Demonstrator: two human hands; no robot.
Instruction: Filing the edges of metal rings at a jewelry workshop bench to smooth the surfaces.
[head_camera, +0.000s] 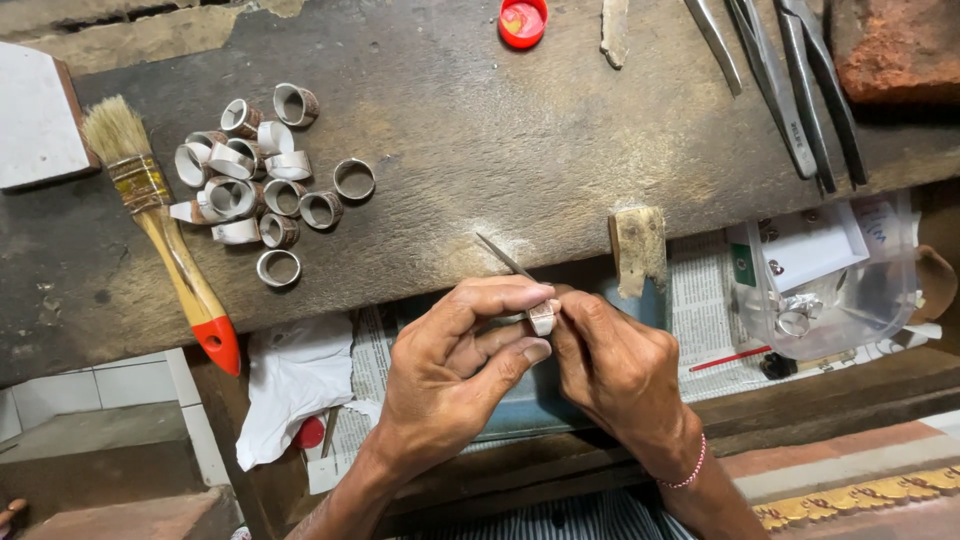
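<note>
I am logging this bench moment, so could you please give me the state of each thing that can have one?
left hand: closed on a thin file
right hand: pinching the ring
ring: held between both hands, at the bench edge
thin file: tilted, tip over the bench
paintbrush: lying flat, untouched
pile of rings: loose on the bench
red cap: lying open side up
plastic bag: holding rings

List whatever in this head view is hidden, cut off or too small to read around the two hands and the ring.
- Small silver ring: mostly covered by the fingertips of the left hand and right hand; its surface detail is too small.
- Thin metal tool: its lower end vanishes under the left hand's fingers.
- Grey metal tongs: their handles are cut off by the top edge.
- Clear plastic bag: its contents are blurred by glare.
</note>
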